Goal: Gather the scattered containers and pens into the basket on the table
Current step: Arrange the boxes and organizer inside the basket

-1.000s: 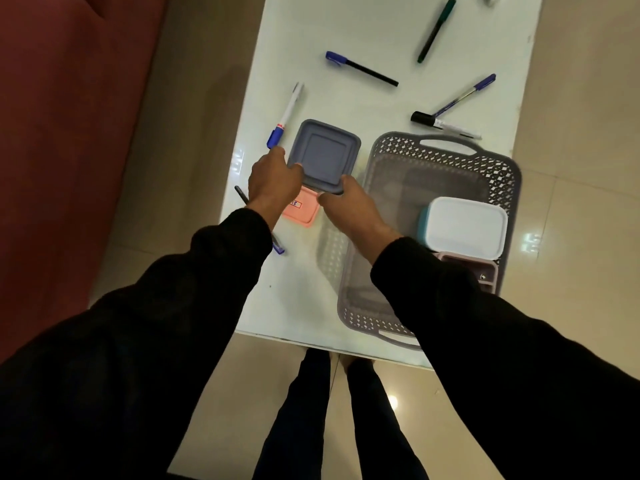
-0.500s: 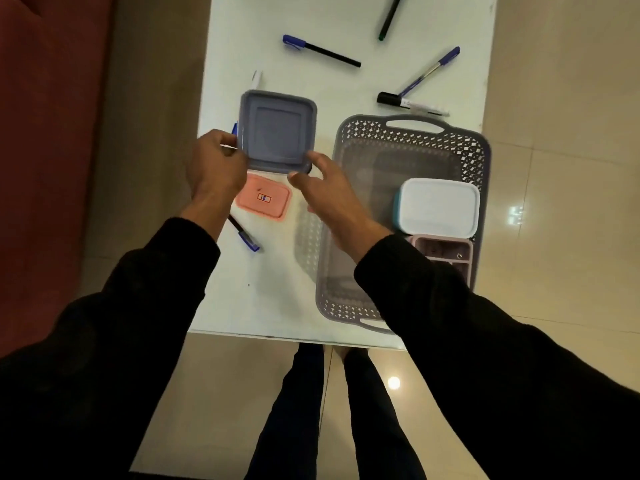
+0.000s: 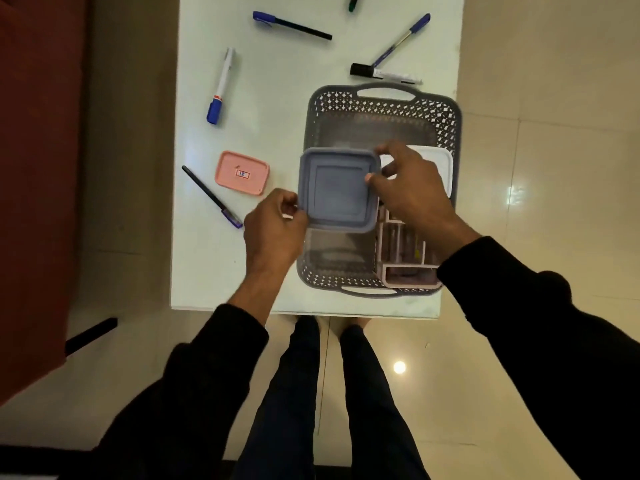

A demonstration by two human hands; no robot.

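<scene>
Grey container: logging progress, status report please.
Left hand and right hand both grip grey container, held over basket. White-lidded box and pink organiser already inside. Nothing blocking.

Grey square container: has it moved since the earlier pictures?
Yes. The grey square container, held by both hands, went from above the pink lid rightward to over the basket.

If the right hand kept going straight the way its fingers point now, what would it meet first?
The right hand points up-left across the grey container that it holds with the left hand. Beyond the container, the next thing in that line looks like the basket wall, though depth is unclear from above.
</scene>
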